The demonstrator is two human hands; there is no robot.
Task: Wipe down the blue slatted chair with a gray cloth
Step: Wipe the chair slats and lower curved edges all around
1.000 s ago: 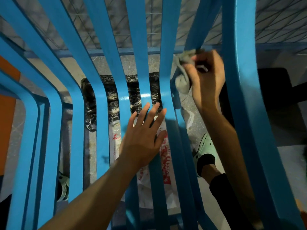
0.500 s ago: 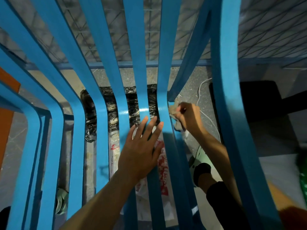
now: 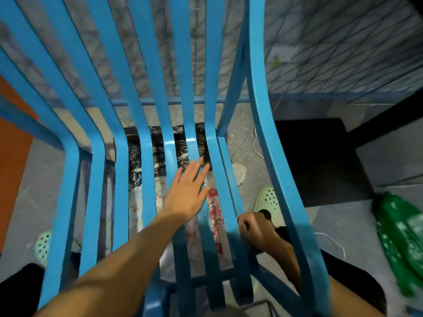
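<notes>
The blue slatted chair (image 3: 146,156) fills the view, seen from above, its slats running from the back down across the seat. My left hand (image 3: 186,195) lies flat with straight fingers on the middle seat slats. My right hand (image 3: 251,227) is curled into a fist against the rightmost seat slat, low and near me, just inside the chair's right side rail (image 3: 270,143). The gray cloth is hidden inside that fist and I cannot make it out.
Under the seat lie a black plastic bag (image 3: 158,154) and a white bag with red print (image 3: 215,216). My feet wear green clogs (image 3: 267,197). A black stool (image 3: 320,161) and a green bag (image 3: 402,236) stand right; wire mesh (image 3: 332,53) is behind.
My right hand, which gripped the cloth, slid down from the upper back slat along the right slat to the seat's near end. My left hand stayed flat on the seat.
</notes>
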